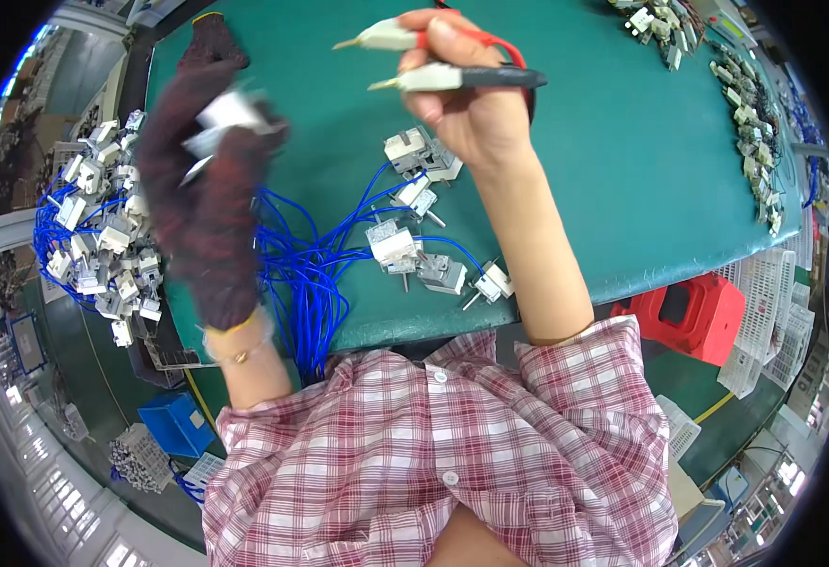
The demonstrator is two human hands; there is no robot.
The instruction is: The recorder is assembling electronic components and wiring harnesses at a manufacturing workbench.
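Gloved left-hand point(205, 203) fingers grasp a blurred white block point(230, 111) above the bench point(622, 198), and right-hand point(481, 123) fingers pinch a red probe point(391, 36) and a black probe point(471, 78); a tighter squeeze could bring the bare tips together, while a loose gloved grip could drop the block. A forearm catching the blue wires point(306, 274) could pull the loose blocks point(394, 244) over the near edge. On the floor, a pale basket point(161, 455) holds small grey parts, but the contents of the blue bin point(171, 423) cannot be told.
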